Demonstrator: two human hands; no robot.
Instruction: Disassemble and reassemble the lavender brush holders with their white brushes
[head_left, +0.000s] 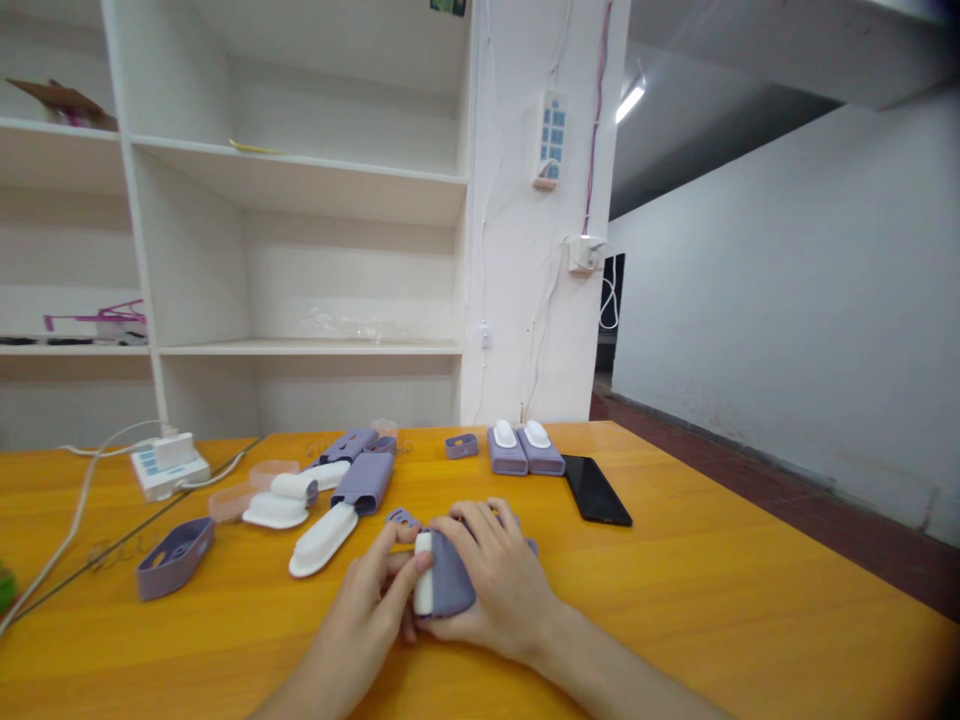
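My right hand wraps over a purple sleeve lying on the orange table. My left hand pinches the white insert that sticks out of the sleeve's left end, thumb on top. A small purple ring piece lies just beyond my fingers. To the left rest a loose white insert and a purple sleeve with another white piece beside it.
Two finished purple-and-white units stand at the back, with a black phone to their right. A purple frame lies at the left, a white power strip with cables behind it. White shelves back the table.
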